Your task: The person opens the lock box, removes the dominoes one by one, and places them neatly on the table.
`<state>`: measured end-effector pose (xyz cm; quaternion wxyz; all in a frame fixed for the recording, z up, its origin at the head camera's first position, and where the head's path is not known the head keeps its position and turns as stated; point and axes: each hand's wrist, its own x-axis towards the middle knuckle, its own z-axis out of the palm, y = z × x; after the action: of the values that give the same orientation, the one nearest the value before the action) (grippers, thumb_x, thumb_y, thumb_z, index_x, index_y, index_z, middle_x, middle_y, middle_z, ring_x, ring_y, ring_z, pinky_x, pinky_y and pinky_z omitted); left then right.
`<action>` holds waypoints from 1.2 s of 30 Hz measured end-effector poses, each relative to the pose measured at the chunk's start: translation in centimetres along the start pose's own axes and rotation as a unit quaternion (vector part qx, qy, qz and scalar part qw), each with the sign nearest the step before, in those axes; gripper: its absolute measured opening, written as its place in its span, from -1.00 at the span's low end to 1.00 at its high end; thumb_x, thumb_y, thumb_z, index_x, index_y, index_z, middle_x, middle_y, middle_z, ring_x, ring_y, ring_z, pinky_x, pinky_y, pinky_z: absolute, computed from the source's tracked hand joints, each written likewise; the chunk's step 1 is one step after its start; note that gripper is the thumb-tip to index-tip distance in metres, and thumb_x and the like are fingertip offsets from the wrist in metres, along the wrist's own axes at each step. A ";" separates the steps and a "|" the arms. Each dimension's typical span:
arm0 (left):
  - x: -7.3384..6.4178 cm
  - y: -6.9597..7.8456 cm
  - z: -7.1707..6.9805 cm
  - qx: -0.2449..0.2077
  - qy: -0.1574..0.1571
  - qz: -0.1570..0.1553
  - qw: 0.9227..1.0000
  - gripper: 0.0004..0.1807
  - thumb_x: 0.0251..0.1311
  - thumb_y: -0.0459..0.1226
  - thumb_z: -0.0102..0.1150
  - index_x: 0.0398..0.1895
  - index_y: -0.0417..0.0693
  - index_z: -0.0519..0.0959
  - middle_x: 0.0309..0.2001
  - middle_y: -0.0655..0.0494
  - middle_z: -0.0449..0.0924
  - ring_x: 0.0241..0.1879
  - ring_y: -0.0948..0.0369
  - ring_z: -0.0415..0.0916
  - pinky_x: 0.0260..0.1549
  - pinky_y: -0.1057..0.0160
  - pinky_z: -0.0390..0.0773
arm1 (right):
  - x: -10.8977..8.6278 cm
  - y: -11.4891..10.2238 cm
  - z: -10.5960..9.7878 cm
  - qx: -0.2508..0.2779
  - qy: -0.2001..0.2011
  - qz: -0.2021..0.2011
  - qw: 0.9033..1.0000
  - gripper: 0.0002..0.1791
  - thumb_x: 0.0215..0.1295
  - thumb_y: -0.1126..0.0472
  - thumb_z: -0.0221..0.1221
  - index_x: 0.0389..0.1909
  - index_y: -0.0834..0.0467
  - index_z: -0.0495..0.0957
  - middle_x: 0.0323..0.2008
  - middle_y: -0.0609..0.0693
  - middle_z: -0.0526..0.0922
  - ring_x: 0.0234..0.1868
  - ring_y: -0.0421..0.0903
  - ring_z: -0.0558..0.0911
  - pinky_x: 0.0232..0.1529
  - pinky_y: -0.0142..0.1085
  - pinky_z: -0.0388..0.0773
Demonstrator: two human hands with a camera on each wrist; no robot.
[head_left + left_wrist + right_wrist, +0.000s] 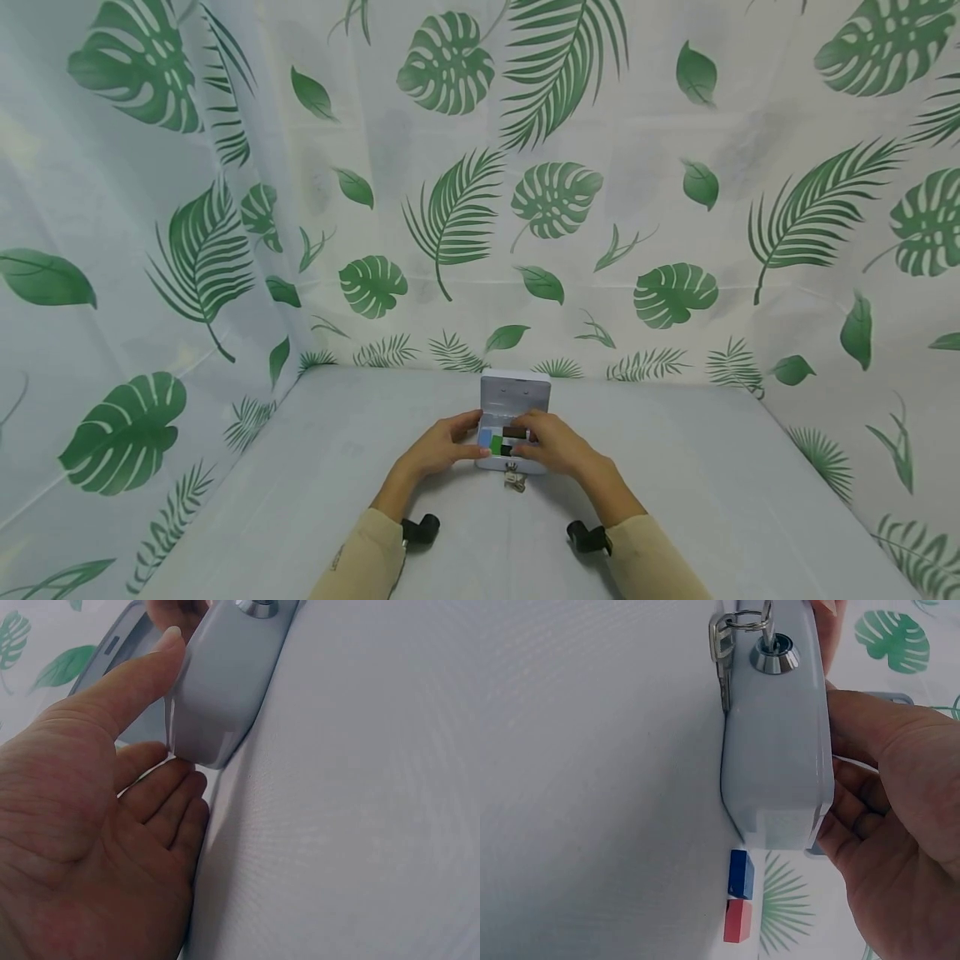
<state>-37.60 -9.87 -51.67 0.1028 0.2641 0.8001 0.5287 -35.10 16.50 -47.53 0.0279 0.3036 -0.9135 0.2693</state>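
Note:
A small pale metal cash box (491, 464) stands on the table with its lid (514, 395) raised. Inside lie a blue block (484, 438), a green block (496, 445), a black block (506, 451) and a dark brown block (514, 432). My left hand (442, 442) holds the box's left side, the thumb over the front rim and the fingers along the side wall. From the right, my right hand (558, 442) reaches over the box, its thumb beside the black block and its fingers by the brown one. Whether it pinches a block is hidden.
Keys (514, 481) on a ring hang from the front lock (775, 654). Beyond the box's right end, a blue block (741, 874) and a red block (737, 921) appear in the right wrist view. A leaf-print curtain (465, 317) borders the white table (360, 433).

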 end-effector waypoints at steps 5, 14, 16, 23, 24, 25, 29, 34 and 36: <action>-0.1 0.1 0.0 0.004 0.003 -0.010 1.000 -0.11 0.25 -0.03 0.47 0.60 0.06 0.28 0.55 0.09 0.34 0.55 -0.07 0.27 0.52 -0.18 0.28 | 0.1 0.0 -0.2 0.000 -0.009 -0.002 1.000 -0.60 0.34 0.22 0.39 0.15 0.28 0.65 -0.05 0.14 0.71 -0.21 -0.05 0.59 -0.24 -0.33 0.54; -0.1 0.1 -0.1 0.008 0.006 -0.017 1.000 -0.12 0.25 -0.03 0.47 0.60 0.09 0.30 0.55 0.10 0.35 0.55 -0.07 0.26 0.52 -0.19 0.27 | 0.9 0.0 -0.2 0.029 -0.035 0.009 0.999 -0.69 0.33 0.25 0.39 0.06 0.25 0.72 -0.23 0.00 0.75 -0.30 -0.13 0.55 -0.31 -0.37 0.51; 0.0 0.1 -0.1 0.007 0.005 -0.014 1.000 -0.12 0.25 -0.04 0.47 0.60 0.07 0.30 0.55 0.08 0.35 0.55 -0.09 0.26 0.51 -0.20 0.27 | 1.1 -0.1 -0.1 0.036 -0.039 0.011 0.999 -0.70 0.32 0.25 0.40 0.04 0.25 0.73 -0.23 0.00 0.77 -0.28 -0.11 0.59 -0.29 -0.36 0.55; 0.0 0.1 0.0 0.001 0.006 -0.008 1.000 -0.13 0.26 -0.07 0.46 0.59 0.04 0.30 0.54 0.05 0.36 0.54 -0.10 0.28 0.50 -0.21 0.28 | 1.5 0.0 0.0 0.042 -0.045 0.019 0.998 -0.75 0.28 0.28 0.43 -0.05 0.24 0.77 -0.13 0.08 0.81 -0.15 -0.05 0.70 -0.13 -0.17 0.70; 0.0 0.1 0.0 0.000 0.006 -0.007 1.000 -0.14 0.26 -0.07 0.46 0.59 0.03 0.30 0.53 0.04 0.37 0.53 -0.11 0.29 0.50 -0.22 0.29 | 1.5 0.0 0.0 0.041 -0.045 0.018 0.998 -0.76 0.27 0.28 0.44 -0.06 0.24 0.77 -0.12 0.09 0.81 -0.14 -0.04 0.71 -0.12 -0.15 0.71; 0.0 0.0 0.0 -0.001 0.006 -0.007 1.000 -0.14 0.26 -0.07 0.47 0.59 0.03 0.31 0.53 0.04 0.37 0.53 -0.11 0.29 0.50 -0.21 0.29 | 1.5 0.0 0.0 0.040 -0.045 0.016 0.998 -0.77 0.27 0.28 0.44 -0.08 0.24 0.78 -0.11 0.10 0.81 -0.13 -0.03 0.71 -0.12 -0.14 0.71; 0.0 0.0 0.0 -0.003 0.003 -0.006 1.000 -0.13 0.26 -0.08 0.47 0.59 0.02 0.31 0.53 0.03 0.37 0.53 -0.10 0.29 0.49 -0.21 0.30 | 1.6 0.1 0.0 0.031 -0.046 0.010 0.998 -0.80 0.25 0.29 0.44 -0.12 0.23 0.79 -0.13 0.09 0.81 -0.15 -0.06 0.71 -0.15 -0.20 0.69; 0.0 0.0 0.0 0.002 -0.001 -0.008 1.000 -0.11 0.25 -0.05 0.47 0.60 0.02 0.29 0.54 0.03 0.36 0.54 -0.09 0.29 0.49 -0.19 0.31 | 1.7 0.0 0.2 0.015 -0.045 0.018 0.999 -0.84 0.23 0.30 0.46 -0.16 0.19 0.82 -0.18 0.02 0.80 -0.23 -0.14 0.65 -0.21 -0.29 0.64; 0.0 0.0 0.0 0.005 -0.002 -0.009 1.000 -0.10 0.25 -0.03 0.47 0.60 0.02 0.28 0.54 0.03 0.35 0.54 -0.08 0.28 0.49 -0.19 0.31 | 1.7 -0.1 0.3 0.005 -0.046 0.021 0.999 -0.86 0.23 0.29 0.46 -0.19 0.18 0.83 -0.18 0.00 0.79 -0.21 -0.15 0.64 -0.20 -0.27 0.65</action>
<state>-37.65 -9.86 -51.68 0.1080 0.2582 0.8050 0.5231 -36.40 15.33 -47.37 -0.0215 0.2962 -0.9187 0.2604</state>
